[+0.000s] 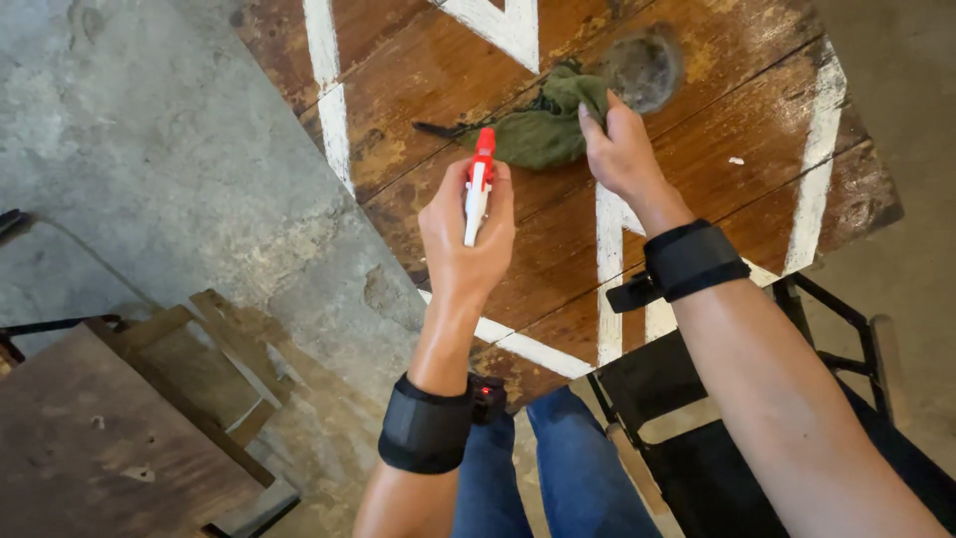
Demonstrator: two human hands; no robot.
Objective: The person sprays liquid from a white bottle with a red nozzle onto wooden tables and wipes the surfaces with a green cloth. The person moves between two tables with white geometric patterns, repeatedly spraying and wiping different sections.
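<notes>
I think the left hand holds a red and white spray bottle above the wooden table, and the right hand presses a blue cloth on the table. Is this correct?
Not quite: the cloth is dark green, not blue, as the head view shows. The rest holds: the left hand holds a red and white spray bottle above the wooden table, and the right hand presses the cloth on the table.
</notes>
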